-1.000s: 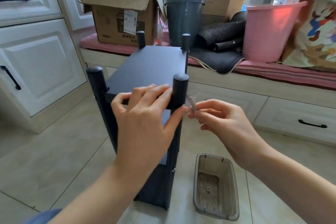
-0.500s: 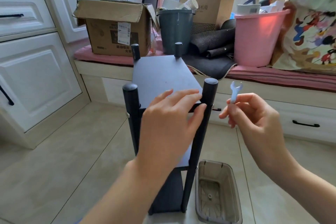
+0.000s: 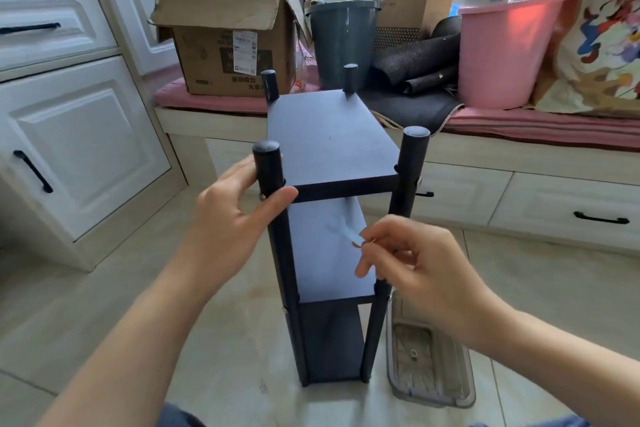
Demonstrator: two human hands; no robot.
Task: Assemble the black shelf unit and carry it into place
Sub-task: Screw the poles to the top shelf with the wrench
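At the far left of the frame stand white cabinets with black handles. Right of them, in the upper middle, a pink-cushioned bench carries an open cardboard box, a grey bin stuffed with paper cups, some dark rolled mats and, towards the upper right, a pink bucket beside a cartoon-printed bag.

In the centre of the frame the black shelf unit stands upright on the tiled floor, just in front of the bench, with its top board, a middle board and a lower level visible between four round posts. The left hand grasps the near left post just below its capped top, thumb across the front by a small bolt and fingers behind the post.

Lower and to the right, the right hand is in front of the middle board, pinching a small pale wrench between thumb and fingertips; the tool is blurred, with its open end pointing up and left. The other fingers are curled in.

At the lower right of the frame, a clear plastic tray lies on the floor just beside the unit's near right post.
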